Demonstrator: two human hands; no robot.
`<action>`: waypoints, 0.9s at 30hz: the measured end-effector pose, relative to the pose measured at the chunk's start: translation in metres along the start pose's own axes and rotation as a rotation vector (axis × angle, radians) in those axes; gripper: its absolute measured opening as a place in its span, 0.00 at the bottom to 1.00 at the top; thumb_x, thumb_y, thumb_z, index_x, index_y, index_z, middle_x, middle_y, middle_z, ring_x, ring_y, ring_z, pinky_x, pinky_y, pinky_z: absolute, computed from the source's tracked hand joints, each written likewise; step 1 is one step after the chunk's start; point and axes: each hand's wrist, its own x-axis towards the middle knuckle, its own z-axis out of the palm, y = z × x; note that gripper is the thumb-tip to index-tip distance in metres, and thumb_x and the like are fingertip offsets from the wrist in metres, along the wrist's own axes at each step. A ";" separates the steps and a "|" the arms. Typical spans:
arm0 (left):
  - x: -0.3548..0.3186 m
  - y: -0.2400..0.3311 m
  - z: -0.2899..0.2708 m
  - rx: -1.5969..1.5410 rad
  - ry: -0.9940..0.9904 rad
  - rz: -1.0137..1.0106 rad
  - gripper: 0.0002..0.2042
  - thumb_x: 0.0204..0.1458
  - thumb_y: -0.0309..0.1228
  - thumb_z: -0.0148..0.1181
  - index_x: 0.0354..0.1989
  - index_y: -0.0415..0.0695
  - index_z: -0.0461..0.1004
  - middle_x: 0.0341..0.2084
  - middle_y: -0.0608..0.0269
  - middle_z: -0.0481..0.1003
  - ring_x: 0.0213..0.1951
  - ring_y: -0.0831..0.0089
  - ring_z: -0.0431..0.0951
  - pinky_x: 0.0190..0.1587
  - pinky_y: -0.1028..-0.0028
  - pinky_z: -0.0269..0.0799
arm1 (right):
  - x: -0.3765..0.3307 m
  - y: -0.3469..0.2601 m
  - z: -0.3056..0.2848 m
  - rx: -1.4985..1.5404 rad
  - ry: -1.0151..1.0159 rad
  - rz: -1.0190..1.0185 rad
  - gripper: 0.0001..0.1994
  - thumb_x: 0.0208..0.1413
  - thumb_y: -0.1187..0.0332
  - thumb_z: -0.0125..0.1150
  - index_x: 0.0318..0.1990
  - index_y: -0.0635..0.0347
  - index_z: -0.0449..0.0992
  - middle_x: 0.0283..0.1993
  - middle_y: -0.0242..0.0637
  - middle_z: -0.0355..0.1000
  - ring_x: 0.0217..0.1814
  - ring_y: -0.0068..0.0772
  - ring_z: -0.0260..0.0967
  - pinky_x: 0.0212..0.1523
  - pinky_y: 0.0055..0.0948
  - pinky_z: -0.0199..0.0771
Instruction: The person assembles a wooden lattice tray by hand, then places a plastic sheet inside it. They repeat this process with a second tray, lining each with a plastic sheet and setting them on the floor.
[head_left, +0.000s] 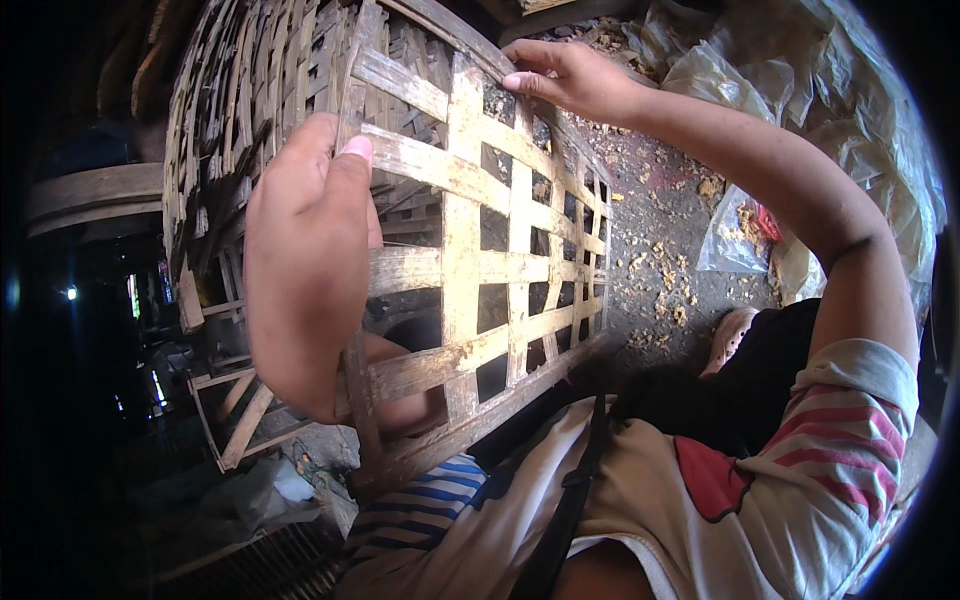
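A framed panel of woven bamboo strips (pixel 462 225) stands tilted in front of me, with wide square gaps in its weave. My left hand (pixel 310 260) grips its left frame bar, the thumb on the near face and the fingers wrapped behind. At the top, my right hand (pixel 570 80) pinches the far frame bar between thumb and fingers. Part of my left forearm shows through the gaps low on the panel. Just behind and to the left is a stack of more woven bamboo pieces (pixel 235 110), partly hidden by my left hand and the panel.
Crumbly yellowish scraps (pixel 660 270) litter the dark floor on the right. Clear plastic sheeting (pixel 830 90) is heaped along the far right, near a small plastic bag (pixel 735 235). A wooden frame (pixel 245 420) and crumpled plastic (pixel 265 495) lie at lower left. My shoe (pixel 733 335) shows at right.
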 end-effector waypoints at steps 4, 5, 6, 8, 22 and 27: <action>0.002 0.000 -0.002 0.049 -0.024 0.030 0.14 0.65 0.35 0.43 0.37 0.40 0.72 0.15 0.73 0.61 0.19 0.83 0.59 0.27 0.81 0.56 | 0.002 0.006 0.006 -0.211 0.088 -0.084 0.23 0.66 0.53 0.53 0.61 0.58 0.68 0.47 0.49 0.78 0.51 0.49 0.77 0.53 0.45 0.74; 0.003 0.000 -0.003 0.020 -0.019 0.023 0.13 0.63 0.34 0.45 0.39 0.38 0.73 0.15 0.71 0.63 0.19 0.82 0.60 0.26 0.79 0.57 | 0.002 0.009 0.008 -0.195 0.090 -0.106 0.23 0.67 0.54 0.53 0.62 0.58 0.67 0.47 0.50 0.78 0.50 0.50 0.76 0.53 0.45 0.74; 0.004 -0.001 -0.004 -0.010 -0.015 0.016 0.12 0.62 0.33 0.47 0.42 0.36 0.73 0.16 0.68 0.65 0.20 0.81 0.61 0.25 0.76 0.57 | 0.000 0.012 0.010 -0.180 0.092 -0.128 0.23 0.67 0.55 0.52 0.63 0.58 0.66 0.47 0.50 0.77 0.50 0.51 0.76 0.53 0.46 0.74; 0.004 -0.001 -0.003 -0.039 -0.008 0.009 0.13 0.61 0.31 0.49 0.44 0.34 0.74 0.16 0.66 0.67 0.20 0.80 0.62 0.24 0.74 0.58 | -0.002 0.015 0.014 -0.178 0.110 -0.168 0.23 0.66 0.58 0.52 0.65 0.57 0.63 0.47 0.51 0.77 0.49 0.53 0.76 0.53 0.47 0.74; 0.003 -0.007 -0.004 0.020 0.010 -0.001 0.13 0.62 0.32 0.48 0.43 0.35 0.73 0.16 0.64 0.67 0.20 0.78 0.64 0.25 0.72 0.60 | -0.018 0.016 0.017 -0.149 0.152 -0.164 0.23 0.63 0.60 0.54 0.62 0.61 0.68 0.52 0.54 0.73 0.52 0.52 0.74 0.53 0.44 0.73; 0.001 0.001 -0.001 0.027 -0.013 -0.011 0.13 0.63 0.33 0.44 0.40 0.38 0.73 0.15 0.70 0.63 0.19 0.81 0.60 0.26 0.77 0.58 | -0.009 0.005 0.014 -0.375 0.216 -0.123 0.21 0.60 0.57 0.53 0.55 0.60 0.72 0.38 0.49 0.77 0.44 0.49 0.76 0.58 0.46 0.68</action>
